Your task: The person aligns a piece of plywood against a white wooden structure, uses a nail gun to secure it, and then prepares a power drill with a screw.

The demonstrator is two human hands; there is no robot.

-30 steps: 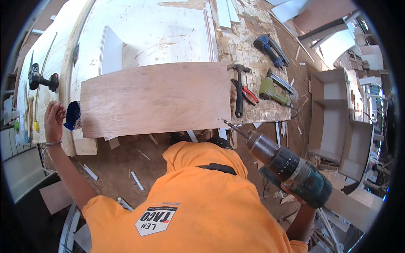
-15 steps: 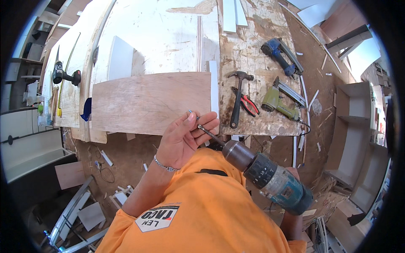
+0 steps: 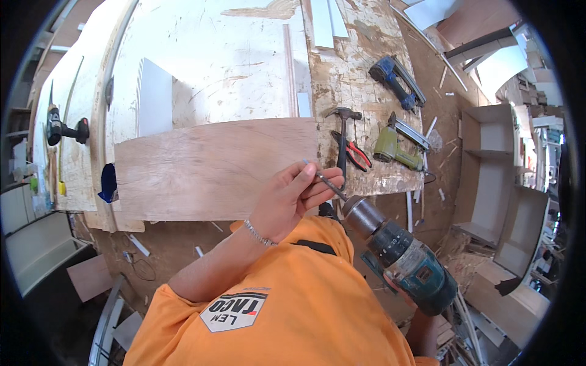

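Observation:
My left hand (image 3: 296, 198), palm up with a metal bracelet on the wrist, pinches a small screw (image 3: 306, 163) between thumb and fingertips. The drill's long bit (image 3: 331, 185) reaches across the fingers to the screw. Whether bit and screw touch is hard to make out. A teal and black power drill (image 3: 406, 259) points up and left, held from below by my right hand (image 3: 398, 285), which the drill body mostly hides. Past my left hand, a thin brown wood panel (image 3: 207, 168) lies along the bench's near edge, overhanging it.
A claw hammer (image 3: 343, 137), red-handled pliers (image 3: 359, 155), a green nail gun (image 3: 390, 146) and a blue nail gun (image 3: 394, 79) lie on the workbench (image 3: 360, 43). A cordless drill (image 3: 64, 129) rests at the left. An open cabinet (image 3: 488, 177) stands on the right.
My left hand and the drill have shifted right in view, and the bit now lies closer to the screw. The panel appears lower and larger as the view moves.

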